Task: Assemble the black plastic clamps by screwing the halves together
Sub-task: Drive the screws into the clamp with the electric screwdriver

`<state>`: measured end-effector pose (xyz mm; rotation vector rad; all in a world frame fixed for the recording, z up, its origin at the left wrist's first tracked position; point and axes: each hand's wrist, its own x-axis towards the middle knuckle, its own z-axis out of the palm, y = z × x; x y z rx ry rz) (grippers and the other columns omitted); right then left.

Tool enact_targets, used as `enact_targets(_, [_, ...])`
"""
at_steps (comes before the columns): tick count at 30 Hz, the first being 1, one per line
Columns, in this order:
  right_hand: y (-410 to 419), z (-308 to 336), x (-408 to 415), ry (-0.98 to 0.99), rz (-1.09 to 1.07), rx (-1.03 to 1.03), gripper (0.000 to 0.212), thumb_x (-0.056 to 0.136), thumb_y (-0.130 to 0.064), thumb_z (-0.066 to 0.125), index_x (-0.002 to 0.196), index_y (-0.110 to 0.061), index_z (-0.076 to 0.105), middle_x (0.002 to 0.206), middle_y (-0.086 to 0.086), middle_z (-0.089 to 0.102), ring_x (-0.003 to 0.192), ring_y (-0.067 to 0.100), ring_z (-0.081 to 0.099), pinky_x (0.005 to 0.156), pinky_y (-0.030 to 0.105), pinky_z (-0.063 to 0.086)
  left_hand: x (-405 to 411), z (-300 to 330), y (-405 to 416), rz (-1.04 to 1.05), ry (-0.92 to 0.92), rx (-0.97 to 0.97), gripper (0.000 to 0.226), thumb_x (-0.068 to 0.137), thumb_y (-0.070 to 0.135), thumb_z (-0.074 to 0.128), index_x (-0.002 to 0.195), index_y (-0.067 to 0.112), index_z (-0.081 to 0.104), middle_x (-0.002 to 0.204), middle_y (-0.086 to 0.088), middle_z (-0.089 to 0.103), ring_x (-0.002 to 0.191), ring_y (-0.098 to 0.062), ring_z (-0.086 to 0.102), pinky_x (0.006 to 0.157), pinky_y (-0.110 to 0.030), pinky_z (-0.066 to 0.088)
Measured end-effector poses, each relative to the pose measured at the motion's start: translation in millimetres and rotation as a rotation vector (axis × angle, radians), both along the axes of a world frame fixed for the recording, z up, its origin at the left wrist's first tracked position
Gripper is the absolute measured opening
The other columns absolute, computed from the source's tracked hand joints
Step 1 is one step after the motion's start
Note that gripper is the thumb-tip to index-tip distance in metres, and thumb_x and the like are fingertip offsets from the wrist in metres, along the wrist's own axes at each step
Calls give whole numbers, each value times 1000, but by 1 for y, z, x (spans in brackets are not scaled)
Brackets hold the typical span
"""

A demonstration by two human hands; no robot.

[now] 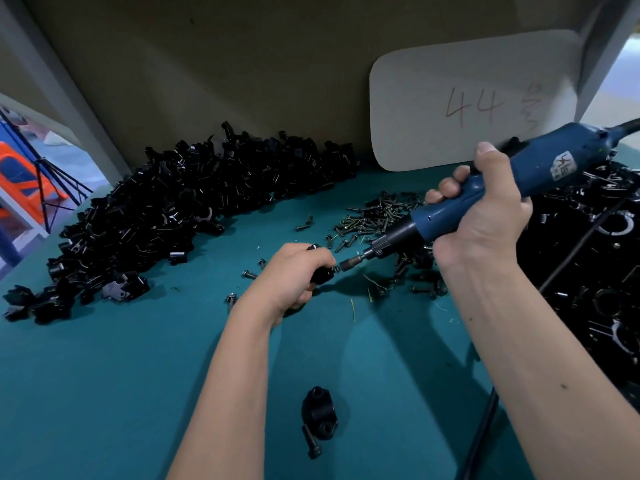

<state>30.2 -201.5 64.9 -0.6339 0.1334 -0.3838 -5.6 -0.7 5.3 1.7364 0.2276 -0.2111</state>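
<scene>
Both hands curled: left hand (294,271) round clamp (321,274), right hand (485,216) round screwdriver (512,181).

The left hand (297,271) covers most of the clamp (320,276) in its grip, so only a dark corner shows, and whether the driver's tip (347,264) touches the screw head (336,269) is too small to tell. The screwdriver's cord (627,125) runs off the right edge. The heap of clamps (595,271) on the right is cut by that edge and too dark to sort piece from piece.
</scene>
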Motion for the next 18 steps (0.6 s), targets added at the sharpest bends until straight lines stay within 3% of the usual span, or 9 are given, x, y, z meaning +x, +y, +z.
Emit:
enact_targets(6, [-1,-4,3,46,26,49,23,91,-9,68,96,-12,45,64,3,51,47,15,45,48,27,41,0,-3,1,-31,-46,9,28,71,31,65,61,24,40,53,8,29,44,-14,16,40,-19,14])
enact_targets(18, [1,-4,3,74,35,105,24,91,-3,56,76,-13,40,60,1,44,44,13,39,46,25,37,3,-7,5,-48,-36,-23,26,73,32,65,54,26,49,53,7,31,42,-12,19,38,-16,15])
